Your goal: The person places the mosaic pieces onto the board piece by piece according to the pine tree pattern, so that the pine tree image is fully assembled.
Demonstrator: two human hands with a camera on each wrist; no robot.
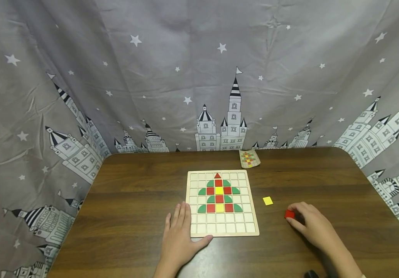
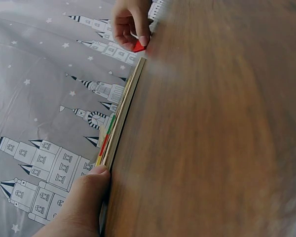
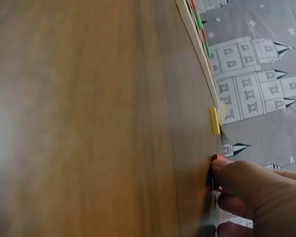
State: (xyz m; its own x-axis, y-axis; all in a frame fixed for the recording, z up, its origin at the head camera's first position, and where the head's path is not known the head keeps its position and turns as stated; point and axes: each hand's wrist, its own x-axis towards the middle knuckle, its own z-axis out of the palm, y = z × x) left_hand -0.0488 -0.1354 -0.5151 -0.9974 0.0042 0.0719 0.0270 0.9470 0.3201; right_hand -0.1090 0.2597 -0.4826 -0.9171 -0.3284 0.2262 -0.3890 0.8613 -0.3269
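Observation:
A wooden grid board (image 1: 221, 228) lies on the table, bearing red, green and yellow pieces laid out as a tree shape. My left hand (image 1: 178, 240) rests at the board's lower left corner, fingers straight along its left edge and thumb touching its near edge. To the right of the board, my right hand (image 1: 312, 224) pinches a red square tile (image 1: 289, 214) between thumb and fingers, at or just above the tabletop. A yellow square tile (image 1: 267, 200) lies between the board and that hand. In the right wrist view the red tile (image 3: 217, 157) is partly hidden by the thumb.
A small, slightly curled pattern card (image 1: 249, 158) with a similar tree lies at the table's back edge. Behind the brown wooden table (image 1: 133, 200) hangs a grey curtain (image 1: 171, 77) printed with castles and stars. A dark object (image 1: 311, 274) shows at the front edge.

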